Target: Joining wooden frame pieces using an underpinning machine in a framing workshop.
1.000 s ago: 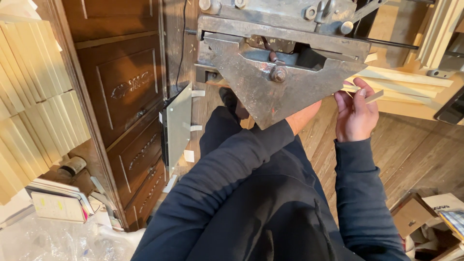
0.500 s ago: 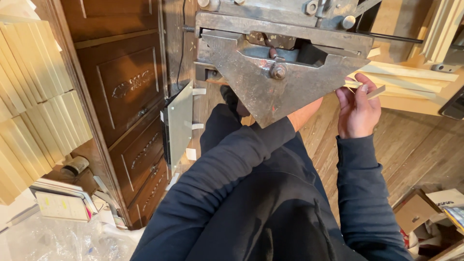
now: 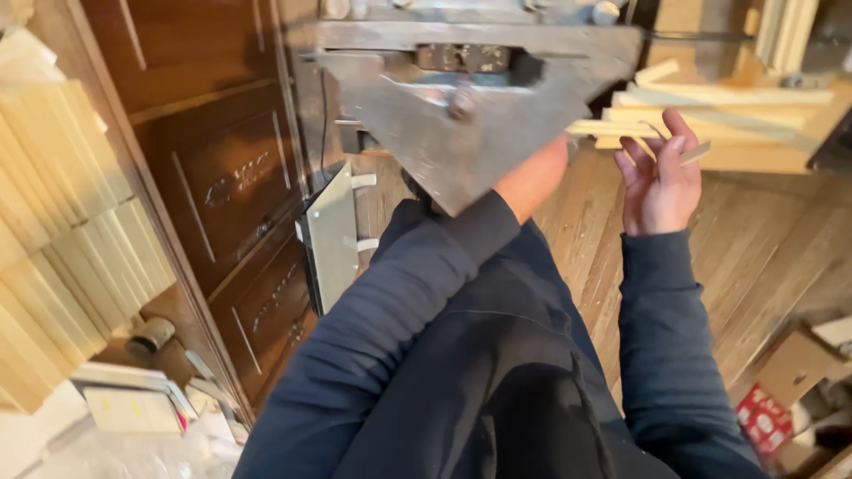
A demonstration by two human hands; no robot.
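Note:
A grey triangular metal plate [image 3: 461, 115] of a workshop machine juts out at the top centre. My left hand [image 3: 532, 177] reaches under this plate; only the wrist and the heel of the hand show, and the fingers are hidden. Just right of the plate, my right hand [image 3: 661, 177] is raised with its fingers curled on a thin pale wooden strip [image 3: 612, 129]. The strip runs from the plate's edge across my fingers. Both arms wear dark blue sleeves.
More pale wooden strips [image 3: 737, 102] lie piled behind my right hand. A dark wooden cabinet [image 3: 222, 186] stands at the left, with stacked pale wood pieces [image 3: 62, 239] beside it. A grey metal bracket [image 3: 333, 235] hangs below the machine. A cardboard box [image 3: 794, 364] sits on the wooden floor at lower right.
My right hand has stayed at the plate's right corner with the strip, its fingers shifting slightly. The left hand remains under the plate.

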